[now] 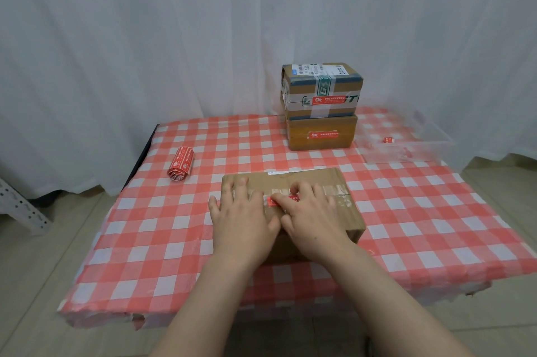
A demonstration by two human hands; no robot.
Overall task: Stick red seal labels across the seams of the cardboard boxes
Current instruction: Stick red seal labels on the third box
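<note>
Checked desk [162, 211] carries the near cardboard box [313, 179], left hand [241, 217] flat and spread steadying it, right hand [311, 217] pressing loosely extended fingers on the red seal label [273, 202] at its taped top seam; advise smoothing outward to both ends.

Near table [145, 240] front middle: near box [313, 179]. Atop it: left hand [241, 220], right hand [313, 217], seal label [273, 202] under right fingers. Left: label roll [180, 166]. Behind, right: upper box [322, 89] on lower box [321, 132]. Beside stack, right: tray [430, 150].

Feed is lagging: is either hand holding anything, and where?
Nothing held: the left hand lies flat on the near box; the right hand presses the red label on its seam.
</note>
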